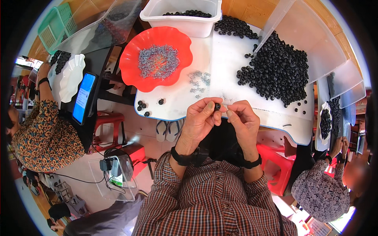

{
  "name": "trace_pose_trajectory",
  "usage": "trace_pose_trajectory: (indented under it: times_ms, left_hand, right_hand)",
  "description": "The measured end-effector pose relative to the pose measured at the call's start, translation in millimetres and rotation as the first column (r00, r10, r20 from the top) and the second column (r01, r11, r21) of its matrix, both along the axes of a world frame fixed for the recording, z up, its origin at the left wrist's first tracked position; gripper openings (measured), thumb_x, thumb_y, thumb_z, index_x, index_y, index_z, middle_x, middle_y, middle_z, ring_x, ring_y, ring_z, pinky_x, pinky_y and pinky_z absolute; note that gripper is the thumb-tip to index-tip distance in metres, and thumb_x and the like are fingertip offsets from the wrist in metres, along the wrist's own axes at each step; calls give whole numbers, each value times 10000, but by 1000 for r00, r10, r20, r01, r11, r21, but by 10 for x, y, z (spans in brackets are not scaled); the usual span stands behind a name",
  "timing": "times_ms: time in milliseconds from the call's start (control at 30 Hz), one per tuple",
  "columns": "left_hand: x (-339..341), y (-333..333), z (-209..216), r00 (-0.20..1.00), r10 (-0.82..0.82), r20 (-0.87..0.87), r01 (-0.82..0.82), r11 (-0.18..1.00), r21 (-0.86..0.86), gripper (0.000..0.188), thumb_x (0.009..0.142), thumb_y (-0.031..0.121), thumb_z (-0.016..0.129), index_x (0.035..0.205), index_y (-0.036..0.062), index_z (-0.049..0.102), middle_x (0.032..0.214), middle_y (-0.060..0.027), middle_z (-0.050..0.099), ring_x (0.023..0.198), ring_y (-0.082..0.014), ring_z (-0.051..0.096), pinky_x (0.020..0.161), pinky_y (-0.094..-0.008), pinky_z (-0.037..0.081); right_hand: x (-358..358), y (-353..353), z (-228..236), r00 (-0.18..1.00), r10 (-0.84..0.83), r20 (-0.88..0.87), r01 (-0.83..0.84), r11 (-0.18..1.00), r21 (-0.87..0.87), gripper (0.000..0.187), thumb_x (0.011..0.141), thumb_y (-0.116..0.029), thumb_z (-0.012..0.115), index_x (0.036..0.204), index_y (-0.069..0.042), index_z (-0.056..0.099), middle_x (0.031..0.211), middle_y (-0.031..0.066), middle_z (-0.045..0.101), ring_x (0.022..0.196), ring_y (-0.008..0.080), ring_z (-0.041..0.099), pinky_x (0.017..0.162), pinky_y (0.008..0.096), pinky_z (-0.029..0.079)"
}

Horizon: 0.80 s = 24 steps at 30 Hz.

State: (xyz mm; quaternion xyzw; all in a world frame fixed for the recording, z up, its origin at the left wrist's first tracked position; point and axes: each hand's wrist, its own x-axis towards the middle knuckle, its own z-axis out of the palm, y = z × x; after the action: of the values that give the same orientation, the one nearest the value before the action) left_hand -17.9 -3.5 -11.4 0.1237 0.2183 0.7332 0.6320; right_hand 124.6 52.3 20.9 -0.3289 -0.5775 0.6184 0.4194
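Note:
Just past the front edge of the white table (185, 105), my left hand (200, 117) pinches a small black round part (217, 106) between thumb and fingertips. Close beside it, my right hand (245, 121) has its thumb and forefinger pressed together; whatever they hold is too small to make out. The fingertips of both hands nearly meet at the black part. Beyond them lies a small scatter of clear pieces (199, 80). A red wavy-edged plate (130, 65) at the left holds many more clear pieces (158, 61). To the right spreads a big heap of black round parts (279, 69).
Several loose black parts (143, 105) lie at the table's left front. A white tub (181, 24) stands at the back, a clear plastic bin (315, 43) at the right. Co-workers sit on both sides: a patterned sleeve (45, 135) left, another (321, 192) right. Red stools (275, 169) flank me.

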Motion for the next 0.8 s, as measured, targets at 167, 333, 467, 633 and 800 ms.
trace_pose_trajectory:
  times_ms: [167, 333, 467, 633, 800]
  left_hand:
    - [0, -15, 67, 1000, -8, 24, 7, 999, 39, 262, 988, 169, 543, 1162, -19, 602, 934, -132, 668, 682, -98, 581, 571, -219, 464]
    - [44, -30, 84, 998, 20, -56, -20, 1000, 6, 244, 992, 155, 536, 1156, -14, 598, 915, -111, 656, 663, -95, 560, 558, -224, 450]
    - [89, -7, 110, 993, 51, -110, -54, 998, -29, 210, 975, 119, 560, 1134, -13, 598, 886, -93, 647, 652, -93, 554, 551, -223, 446]
    - [114, 27, 151, 975, 87, -203, -99, 994, -49, 201, 929, 78, 626, 1103, -20, 606, 851, -79, 649, 633, -109, 573, 536, -233, 489]
    - [162, 23, 248, 926, 135, -354, -146, 989, -5, 225, 856, 2, 692, 1063, -42, 615, 824, -99, 660, 614, -132, 615, 563, -254, 545]
  right_hand:
    - [-10, -5, 33, 1000, 5, 20, -6, 1000, 16, 82, 871, 29, 640, 951, 15, 634, 927, 6, 544, 764, 53, 513, 679, 198, 435]
    - [-7, -16, 52, 1000, -3, 8, 3, 1000, 25, 76, 876, 26, 637, 949, 8, 634, 921, 8, 542, 762, 51, 514, 673, 195, 432]
    - [-37, -17, 111, 1000, -11, 0, 11, 998, 60, 79, 887, 21, 629, 965, 10, 632, 948, 23, 539, 775, 65, 536, 690, 198, 446]
    - [-42, 7, 118, 1000, 16, -6, -16, 992, 122, 111, 904, 17, 610, 1012, 22, 635, 994, 41, 545, 795, 83, 568, 707, 207, 479]
    - [30, 43, 106, 998, 64, -25, -61, 991, 120, 106, 932, -4, 584, 1023, 22, 633, 981, 42, 556, 783, 85, 576, 678, 208, 498]
